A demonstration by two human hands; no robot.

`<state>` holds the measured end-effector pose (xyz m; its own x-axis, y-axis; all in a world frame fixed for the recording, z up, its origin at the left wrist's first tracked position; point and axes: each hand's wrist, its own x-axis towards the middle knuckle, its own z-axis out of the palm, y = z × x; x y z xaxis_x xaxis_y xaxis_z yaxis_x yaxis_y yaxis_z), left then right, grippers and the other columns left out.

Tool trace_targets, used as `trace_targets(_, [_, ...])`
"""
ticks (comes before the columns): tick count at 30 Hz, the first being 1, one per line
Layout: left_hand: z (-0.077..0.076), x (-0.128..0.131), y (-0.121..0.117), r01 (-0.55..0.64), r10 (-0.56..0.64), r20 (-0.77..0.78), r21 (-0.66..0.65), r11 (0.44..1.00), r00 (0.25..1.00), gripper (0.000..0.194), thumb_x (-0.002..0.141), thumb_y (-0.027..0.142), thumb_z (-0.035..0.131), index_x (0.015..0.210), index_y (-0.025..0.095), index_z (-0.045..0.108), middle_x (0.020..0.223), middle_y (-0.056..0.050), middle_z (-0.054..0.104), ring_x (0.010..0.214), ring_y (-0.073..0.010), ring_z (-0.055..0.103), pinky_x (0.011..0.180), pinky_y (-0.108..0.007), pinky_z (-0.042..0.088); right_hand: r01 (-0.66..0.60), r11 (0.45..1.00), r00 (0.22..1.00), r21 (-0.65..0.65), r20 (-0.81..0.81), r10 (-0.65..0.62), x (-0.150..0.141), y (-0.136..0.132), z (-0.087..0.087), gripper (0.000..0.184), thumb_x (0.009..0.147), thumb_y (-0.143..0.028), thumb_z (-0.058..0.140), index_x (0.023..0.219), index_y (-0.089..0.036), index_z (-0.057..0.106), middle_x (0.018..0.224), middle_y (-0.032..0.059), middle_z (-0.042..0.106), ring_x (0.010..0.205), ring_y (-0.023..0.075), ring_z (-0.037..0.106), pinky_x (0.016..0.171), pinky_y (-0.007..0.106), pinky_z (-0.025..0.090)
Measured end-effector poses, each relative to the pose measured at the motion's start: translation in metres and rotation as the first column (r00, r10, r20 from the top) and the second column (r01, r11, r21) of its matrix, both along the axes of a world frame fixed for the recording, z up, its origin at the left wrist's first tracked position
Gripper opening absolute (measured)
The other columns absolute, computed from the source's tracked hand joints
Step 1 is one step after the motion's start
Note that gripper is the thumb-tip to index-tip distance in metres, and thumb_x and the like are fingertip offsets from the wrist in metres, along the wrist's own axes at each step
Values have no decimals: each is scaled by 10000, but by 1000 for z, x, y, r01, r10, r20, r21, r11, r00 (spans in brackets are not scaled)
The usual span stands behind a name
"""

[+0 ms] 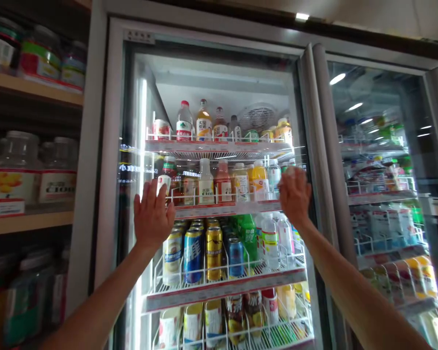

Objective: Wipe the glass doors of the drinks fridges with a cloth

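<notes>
Both of my arms reach up toward a glass-fronted drinks fridge [319,121]. My left hand [153,214] is raised at the left side of the glass, palm forward, fingers apart, with nothing in it. In front of the right end of the middle shelf is my right hand [295,194]. Its fingers are loosely bent and a little blurred, and no held thing shows. Whether either hand touches the glass, I cannot tell. Behind them stand a clear-capped bottle [206,182], an orange juice bottle [260,180], a blue can [193,255] and a gold can [213,253].
Wooden shelves [32,87] with several jars [12,165] run along the left. A second glass fridge door [375,102] adjoins on the right, past the vertical handles [323,146]. Wire-fronted shelves [226,287] hold several rows of bottles and cans.
</notes>
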<state>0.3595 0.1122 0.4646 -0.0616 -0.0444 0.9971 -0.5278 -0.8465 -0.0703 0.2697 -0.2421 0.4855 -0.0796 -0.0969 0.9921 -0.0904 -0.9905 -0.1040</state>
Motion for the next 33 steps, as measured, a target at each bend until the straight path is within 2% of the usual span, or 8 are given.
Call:
trace_targets(3, [3, 0, -1, -9, 9, 4, 2, 1000, 1000, 564, 878, 338, 389, 1405, 157, 299, 1481, -121, 269, 1386, -268, 195, 1119, -471, 147, -12, 969, 990, 247, 137, -22, 7, 4, -2, 421, 883, -263, 385, 1285, -188, 484, 1485, 120, 252, 1369, 333, 207, 1026, 580, 276])
trace_targets(5, [3, 0, -1, -12, 12, -4, 10, 1000, 1000, 568, 881, 339, 384, 1410, 158, 286, 1486, -120, 256, 1388, -269, 185, 1119, -476, 143, -48, 999, 998, 2, 41, 48, 14, 46, -14, 423, 874, -279, 429, 1293, -233, 472, 1515, 60, 186, 1398, 290, 133, 1071, 507, 269])
trace_targets(9, [-16, -2, 2, -27, 27, -7, 37, 999, 1000, 579, 886, 325, 389, 1426, 176, 241, 1492, -122, 233, 1392, -270, 171, 1115, -490, 150, -163, 882, 972, -441, -227, 66, 16, 96, -41, 445, 857, -299, 487, 1297, -353, 439, 1512, -23, 207, 1404, 225, 138, 1108, 469, 225])
trace_targets(15, [-67, -4, 6, -50, 51, -6, 101, 994, 999, 645, 877, 301, 429, 1447, 222, 138, 1492, -108, 238, 1389, -263, 180, 1109, -498, 165, -51, 997, 990, 63, 138, 42, 13, 39, -35, 437, 879, -233, 406, 1310, -296, 446, 1500, 50, 238, 1385, 292, 192, 1044, 575, 254])
trace_targets(21, [-68, -5, 7, -45, 46, -15, 91, 995, 999, 662, 872, 304, 453, 1446, 235, 131, 1496, -103, 228, 1390, -259, 179, 1111, -489, 164, -171, 909, 981, -380, -154, 120, 20, 93, -62, 468, 860, -277, 472, 1324, -319, 423, 1501, -1, 247, 1400, 222, 163, 1113, 474, 222])
trace_targets(26, [-69, -5, 5, -30, 33, -38, 80, 996, 999, 649, 873, 307, 443, 1445, 222, 148, 1495, -109, 231, 1393, -253, 168, 1118, -485, 142, -75, 996, 986, -44, 144, 81, 13, 33, -68, 431, 871, -207, 410, 1292, -270, 476, 1489, 56, 274, 1374, 270, 241, 1049, 542, 285])
trace_targets(28, [-69, -5, 4, -17, 21, -46, 77, 997, 999, 643, 872, 314, 443, 1443, 215, 164, 1492, -111, 237, 1394, -254, 162, 1120, -483, 135, -70, 997, 976, 33, 208, 61, 16, 35, -67, 464, 872, -191, 384, 1326, -270, 436, 1487, 66, 277, 1378, 277, 227, 1031, 548, 307])
trace_targets(33, [-70, -4, 6, 8, -4, -53, 69, 998, 999, 620, 872, 322, 438, 1435, 211, 203, 1488, -110, 250, 1393, -252, 172, 1122, -477, 129, -126, 946, 986, -297, -141, 87, 19, 91, -78, 600, 875, -198, 388, 1429, -328, 197, 1475, 9, 311, 1395, 201, 187, 1111, 471, 229])
